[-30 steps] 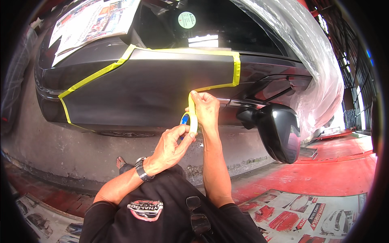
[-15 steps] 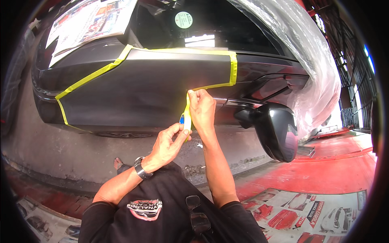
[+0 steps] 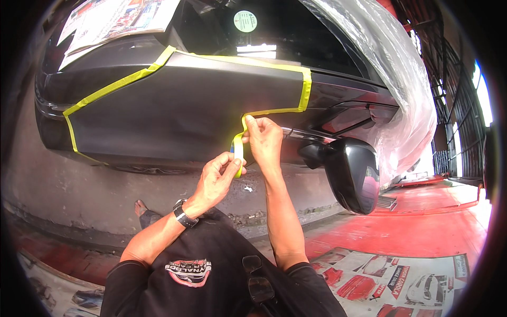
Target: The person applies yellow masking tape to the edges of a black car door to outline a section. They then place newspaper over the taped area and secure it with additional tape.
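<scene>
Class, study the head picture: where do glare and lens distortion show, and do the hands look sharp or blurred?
Head view: bright light partly washes out the red floor at right; head view: the edge of the grey floor bows at lower left, corners are black; head view: left hand and right hand look fairly sharp at the yellow tape.
</scene>
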A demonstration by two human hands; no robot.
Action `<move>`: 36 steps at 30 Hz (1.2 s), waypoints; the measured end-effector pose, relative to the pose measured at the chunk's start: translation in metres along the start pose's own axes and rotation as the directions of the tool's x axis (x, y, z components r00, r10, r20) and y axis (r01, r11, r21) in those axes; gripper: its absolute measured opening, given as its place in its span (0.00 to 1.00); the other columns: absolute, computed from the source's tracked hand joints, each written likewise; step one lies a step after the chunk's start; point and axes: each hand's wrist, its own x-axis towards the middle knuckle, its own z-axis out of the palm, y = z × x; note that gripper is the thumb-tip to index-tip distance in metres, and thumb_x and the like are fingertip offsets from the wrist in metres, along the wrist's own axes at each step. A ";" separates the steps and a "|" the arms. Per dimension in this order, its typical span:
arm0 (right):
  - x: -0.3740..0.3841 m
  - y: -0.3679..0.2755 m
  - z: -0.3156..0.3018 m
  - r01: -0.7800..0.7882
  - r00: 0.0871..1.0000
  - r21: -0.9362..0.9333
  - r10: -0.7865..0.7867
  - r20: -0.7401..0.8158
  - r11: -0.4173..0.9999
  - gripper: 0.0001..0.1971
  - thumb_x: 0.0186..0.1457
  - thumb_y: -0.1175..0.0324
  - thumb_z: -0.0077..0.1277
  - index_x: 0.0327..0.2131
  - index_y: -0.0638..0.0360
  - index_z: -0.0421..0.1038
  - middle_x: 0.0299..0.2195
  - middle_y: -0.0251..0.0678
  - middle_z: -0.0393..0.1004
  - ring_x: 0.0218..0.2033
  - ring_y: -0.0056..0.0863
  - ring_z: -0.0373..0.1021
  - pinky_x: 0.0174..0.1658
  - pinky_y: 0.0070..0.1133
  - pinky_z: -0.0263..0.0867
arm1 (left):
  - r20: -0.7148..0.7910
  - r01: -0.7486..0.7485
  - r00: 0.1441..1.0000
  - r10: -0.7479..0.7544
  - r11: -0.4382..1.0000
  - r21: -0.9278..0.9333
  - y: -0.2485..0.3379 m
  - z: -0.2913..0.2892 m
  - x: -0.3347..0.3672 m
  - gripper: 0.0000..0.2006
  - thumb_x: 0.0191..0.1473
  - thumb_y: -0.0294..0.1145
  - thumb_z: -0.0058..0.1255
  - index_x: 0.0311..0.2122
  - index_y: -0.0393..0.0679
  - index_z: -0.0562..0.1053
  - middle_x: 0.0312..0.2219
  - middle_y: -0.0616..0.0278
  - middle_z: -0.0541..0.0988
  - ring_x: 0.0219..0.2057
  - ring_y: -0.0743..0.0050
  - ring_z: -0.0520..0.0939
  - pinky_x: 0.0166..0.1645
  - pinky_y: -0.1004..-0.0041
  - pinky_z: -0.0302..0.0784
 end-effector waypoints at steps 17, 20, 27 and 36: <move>0.009 0.008 0.006 0.097 0.990 -0.040 -0.101 -0.096 0.994 0.16 0.60 0.63 0.63 0.28 0.70 0.78 0.20 0.37 0.79 0.23 0.18 0.73 0.29 0.23 0.69 | 0.037 0.021 0.999 -0.022 0.999 0.035 -0.004 0.003 -0.002 0.13 0.72 0.37 0.48 0.45 0.38 0.77 0.34 0.66 0.82 0.38 0.84 0.79 0.48 0.76 0.75; 0.007 0.007 0.008 0.092 0.989 -0.062 -0.099 -0.111 0.994 0.16 0.60 0.63 0.63 0.29 0.69 0.79 0.21 0.37 0.79 0.23 0.18 0.72 0.29 0.23 0.69 | 0.048 0.032 0.998 -0.036 0.997 0.073 0.005 0.002 -0.003 0.12 0.72 0.35 0.48 0.45 0.36 0.77 0.35 0.66 0.82 0.38 0.84 0.79 0.48 0.76 0.75; 0.004 0.003 0.008 0.109 0.982 -0.117 -0.125 -0.142 0.987 0.16 0.59 0.62 0.62 0.27 0.69 0.77 0.20 0.39 0.78 0.22 0.21 0.74 0.30 0.24 0.70 | 0.074 0.034 0.996 -0.043 0.993 0.116 0.000 -0.001 -0.003 0.12 0.71 0.34 0.49 0.45 0.36 0.77 0.35 0.66 0.82 0.39 0.84 0.78 0.48 0.76 0.75; -0.022 0.029 0.002 0.047 0.994 0.181 -0.028 -0.104 0.982 0.22 0.63 0.53 0.61 0.33 0.70 0.77 0.23 0.43 0.80 0.25 0.28 0.78 0.33 0.27 0.73 | 0.014 0.065 0.997 -0.073 0.944 0.324 0.004 -0.016 0.005 0.16 0.73 0.38 0.45 0.52 0.37 0.77 0.39 0.67 0.80 0.41 0.84 0.79 0.45 0.75 0.77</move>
